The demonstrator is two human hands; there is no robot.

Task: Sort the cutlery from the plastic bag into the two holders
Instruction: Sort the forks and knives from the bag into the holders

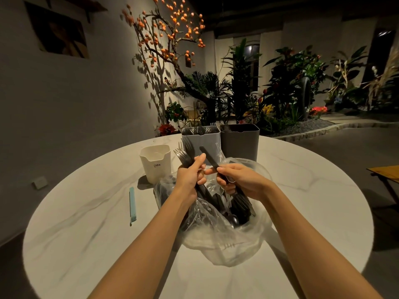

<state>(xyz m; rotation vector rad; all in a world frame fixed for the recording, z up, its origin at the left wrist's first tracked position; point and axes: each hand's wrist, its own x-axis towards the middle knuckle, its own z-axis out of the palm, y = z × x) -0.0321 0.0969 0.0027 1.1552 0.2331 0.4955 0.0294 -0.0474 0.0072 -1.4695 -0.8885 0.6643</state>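
- Your left hand (190, 176) is clenched round a bundle of black plastic forks (185, 153), tines up, held above the clear plastic bag (224, 234).
- Your right hand (239, 180) grasps a black cutlery handle (209, 157), which slants up and to the left from your fingers; whether it belongs to a knife or another piece cannot be told. Further dark pieces hang below that hand into the bag.
- The bag lies open at the middle of the round white marble-pattern table (86, 223), with black spoons (234, 220) and other dark cutlery inside it.
- Beyond the bag stand the two holders, touching side by side: the light grey holder (200, 138) on the left, fork tines showing above its rim, and the dark grey holder (239, 140) on the right; its contents are too dark to tell.
- Left of the bag, just beside it, stands a smaller cream container (155, 162) with lettering on its front.
- Further left of the bag, apart from it, a light blue bag clip (132, 203) lies flat on the table.
- Behind the holders, past the table, a branch with orange fruits (168, 37) and green plants (291, 83) stand along the wall.
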